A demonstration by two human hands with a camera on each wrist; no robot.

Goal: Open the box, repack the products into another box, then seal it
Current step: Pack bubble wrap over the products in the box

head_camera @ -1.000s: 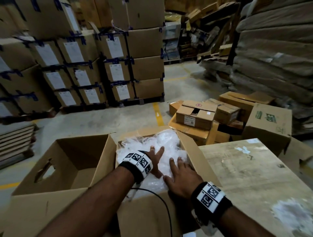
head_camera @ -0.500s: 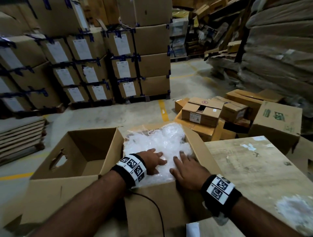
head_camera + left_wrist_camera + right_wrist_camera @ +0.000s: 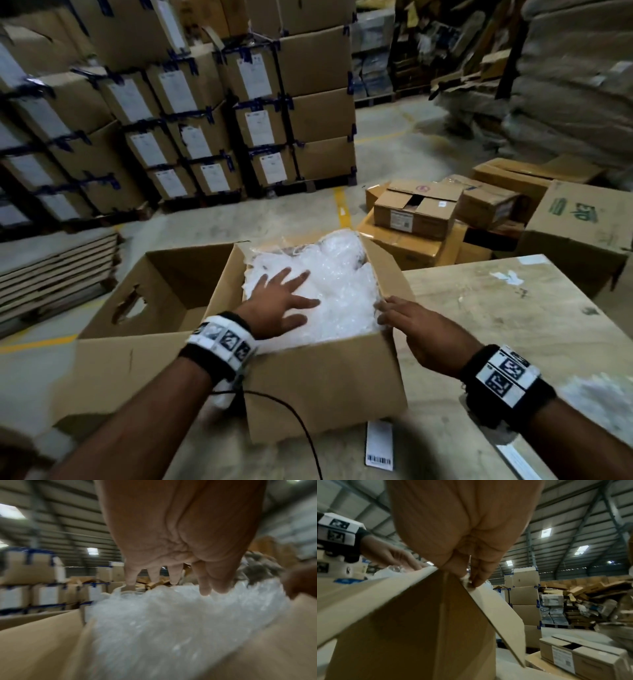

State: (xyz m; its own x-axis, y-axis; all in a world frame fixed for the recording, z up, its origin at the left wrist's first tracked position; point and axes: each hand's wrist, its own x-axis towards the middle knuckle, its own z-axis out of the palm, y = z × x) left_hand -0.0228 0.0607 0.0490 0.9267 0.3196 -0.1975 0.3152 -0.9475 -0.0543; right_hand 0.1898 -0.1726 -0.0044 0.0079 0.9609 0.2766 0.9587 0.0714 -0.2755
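Our left hand lies spread and flat on the white plastic packing that fills the open box on the tabletop. Our right hand rests with curled fingers on the box's right rim, beside the flap. We judge the empty box, just to the left, is nearer the left hand. A barcode tag lies in front; its text is unreadable.

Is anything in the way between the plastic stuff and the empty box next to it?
Only cardboard. The plastic bags sit in the full box, and its raised left flap stands between them and the empty box. The left hand lies flat on the bags; the right hand is at the box's right edge.
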